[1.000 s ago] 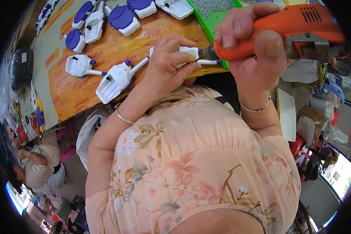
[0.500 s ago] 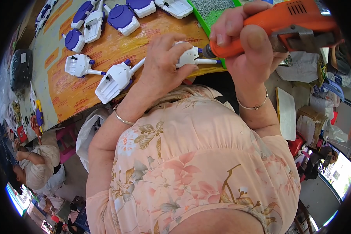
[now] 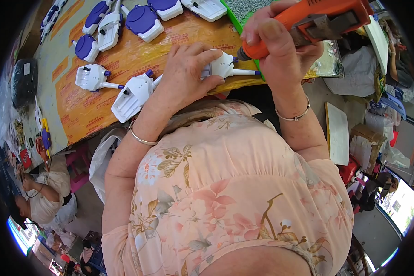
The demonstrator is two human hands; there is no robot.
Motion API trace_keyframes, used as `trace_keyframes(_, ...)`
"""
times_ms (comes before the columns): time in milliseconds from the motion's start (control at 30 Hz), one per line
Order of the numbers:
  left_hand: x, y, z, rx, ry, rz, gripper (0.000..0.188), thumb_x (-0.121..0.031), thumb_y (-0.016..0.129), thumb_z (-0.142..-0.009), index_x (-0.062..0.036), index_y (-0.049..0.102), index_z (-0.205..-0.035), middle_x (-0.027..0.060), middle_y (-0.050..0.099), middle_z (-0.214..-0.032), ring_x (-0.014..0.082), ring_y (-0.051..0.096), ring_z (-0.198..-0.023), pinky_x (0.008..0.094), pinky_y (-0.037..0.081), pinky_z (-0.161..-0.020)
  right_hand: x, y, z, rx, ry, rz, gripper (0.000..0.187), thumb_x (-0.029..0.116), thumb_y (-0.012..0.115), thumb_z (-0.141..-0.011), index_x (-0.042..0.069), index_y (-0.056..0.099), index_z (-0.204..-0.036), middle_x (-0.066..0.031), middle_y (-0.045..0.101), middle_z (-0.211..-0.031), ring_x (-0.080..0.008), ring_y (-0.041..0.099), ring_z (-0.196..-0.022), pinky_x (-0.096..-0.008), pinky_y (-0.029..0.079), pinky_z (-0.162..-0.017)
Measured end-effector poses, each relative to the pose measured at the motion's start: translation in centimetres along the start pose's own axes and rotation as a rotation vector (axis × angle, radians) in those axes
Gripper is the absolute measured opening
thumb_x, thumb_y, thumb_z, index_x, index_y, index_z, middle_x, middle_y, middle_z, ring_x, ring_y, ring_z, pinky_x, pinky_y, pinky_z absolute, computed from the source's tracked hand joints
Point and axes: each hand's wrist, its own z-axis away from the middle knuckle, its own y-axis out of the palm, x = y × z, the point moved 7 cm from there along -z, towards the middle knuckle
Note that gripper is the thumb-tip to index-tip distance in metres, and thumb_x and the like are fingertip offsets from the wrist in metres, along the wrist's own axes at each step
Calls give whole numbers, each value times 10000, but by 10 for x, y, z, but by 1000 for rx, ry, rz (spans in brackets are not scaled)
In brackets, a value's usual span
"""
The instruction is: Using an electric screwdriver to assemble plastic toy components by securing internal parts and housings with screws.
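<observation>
Small assembly workshop, long counter lined with white-and-purple plastic casings, orange electric screwdriver, another seated worker, stacked boxes

head view: worn on the person's head, faces steeply down | very near the peach floral-print blouse filling centre and bottom | orange paper-covered worktable across upper left | fisheye bends edges; single view

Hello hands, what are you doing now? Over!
Left hand pins white plastic part on bench. Right hand grips orange power screwdriver, tip at part. Nothing blocking.
</observation>
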Motion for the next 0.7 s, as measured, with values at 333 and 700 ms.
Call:
trace_keyframes(333, -1, 2, -2, 24, -7, -13, 504, -198, 863, -720, -101, 702, -1188, 79, 669, -1124, 311, 600, -1068, 432, 424, -960, -27, 11, 6, 59, -150, -542, 400, 10, 814, -821, 15, 566, -1135, -48, 638, -842, -105, 614, -720, -258, 494, -638)
trace_keyframes(700, 1, 2, -2, -57, 46, 56, 511, -215, 851, -719, -91, 681, -1185, 105, 639, -1078, 338, 590, -1043, 450, 435, -942, -45, 21, 17, 225, 70, -355, 470, 15, 846, -781, 12, 559, -1154, -39, 603, -893, -118, 599, -760, -274, 502, -682)
